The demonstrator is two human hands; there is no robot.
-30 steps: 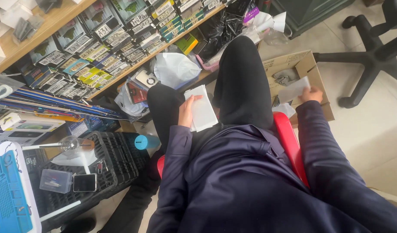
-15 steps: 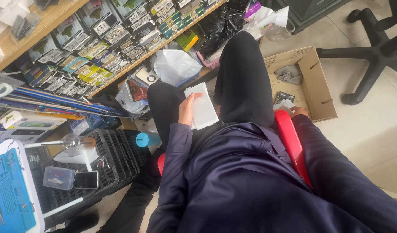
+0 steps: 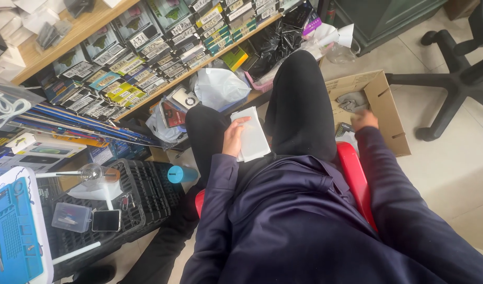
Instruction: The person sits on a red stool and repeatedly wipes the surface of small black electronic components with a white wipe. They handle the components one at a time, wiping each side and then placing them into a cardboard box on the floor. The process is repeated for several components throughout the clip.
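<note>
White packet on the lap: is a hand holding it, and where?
Yes. The left hand grips the white packet along its left edge. The right hand reaches over the cardboard box, holding nothing visible.

Bright, even daylight with soft shadows, sharp centre, slight wide-angle stretch and motion blur towards the edges.

Hidden and blurred parts

The right hand (image 3: 365, 120) is blurred at the cardboard box's (image 3: 388, 110) near edge, its grip unreadable; the left hand (image 3: 232, 138) covers the white sheet's (image 3: 254, 138) left edge; the office chair (image 3: 457, 73) is cut off top right.
</note>
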